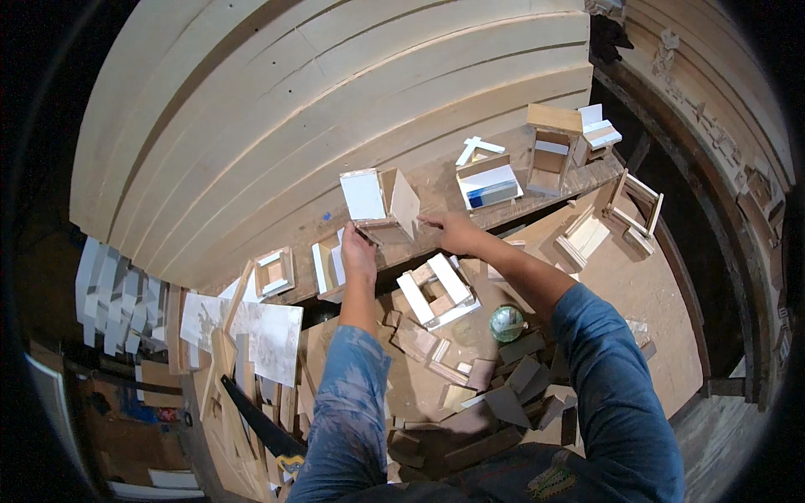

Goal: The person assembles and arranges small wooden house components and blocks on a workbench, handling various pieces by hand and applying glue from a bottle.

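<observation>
A small wooden box [392, 230] with a white panel and a bare wood panel standing up from it is above the plank bench. My left hand [359, 251] grips its lower left corner, thumb and fingers closed on the wood. Beside its right panel is my right hand [455, 232], index finger stretched to the panel's lower edge and the other fingers partly hidden; no other thing shows in this hand. Just below the box, a white-edged wooden frame [436, 291] lies on the lower board. Left of my left wrist stands a white-and-wood box [329, 264].
More small wooden boxes [553, 151] line the plank [432, 189] against stacked curved boards [335, 92]. A green glass ball [506, 324] and several dark wood offcuts [506, 406] lie near my body. A handsaw [262, 423] leans among wood strips at the lower left.
</observation>
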The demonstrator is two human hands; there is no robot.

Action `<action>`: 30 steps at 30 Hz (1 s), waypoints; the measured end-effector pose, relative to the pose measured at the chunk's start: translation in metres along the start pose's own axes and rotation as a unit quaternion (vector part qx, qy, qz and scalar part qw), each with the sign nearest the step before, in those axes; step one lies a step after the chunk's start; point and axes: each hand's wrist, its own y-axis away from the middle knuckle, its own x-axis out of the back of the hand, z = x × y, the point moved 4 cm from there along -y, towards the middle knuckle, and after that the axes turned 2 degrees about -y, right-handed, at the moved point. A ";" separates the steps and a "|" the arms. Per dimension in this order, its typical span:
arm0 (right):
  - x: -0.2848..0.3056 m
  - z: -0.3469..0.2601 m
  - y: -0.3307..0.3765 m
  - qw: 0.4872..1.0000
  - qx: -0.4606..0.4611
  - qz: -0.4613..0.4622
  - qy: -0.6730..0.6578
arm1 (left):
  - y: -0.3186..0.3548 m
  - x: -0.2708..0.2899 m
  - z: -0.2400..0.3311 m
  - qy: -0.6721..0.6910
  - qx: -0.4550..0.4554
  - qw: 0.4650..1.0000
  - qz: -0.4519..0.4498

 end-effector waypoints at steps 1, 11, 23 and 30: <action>0.002 0.001 -0.001 1.000 -0.018 0.015 0.021 | 0.001 0.000 -0.002 -0.008 -0.007 1.000 0.006; -0.008 0.008 -0.024 0.997 0.002 0.064 -0.031 | 0.028 -0.009 -0.020 -0.012 -0.015 0.999 -0.032; -0.010 0.060 -0.062 0.983 0.044 0.135 -0.113 | 0.065 -0.027 -0.019 -0.190 -0.031 0.980 -0.058; -0.004 0.043 -0.056 0.981 0.003 0.076 -0.176 | 0.060 -0.019 -0.019 -0.345 -0.089 0.934 0.009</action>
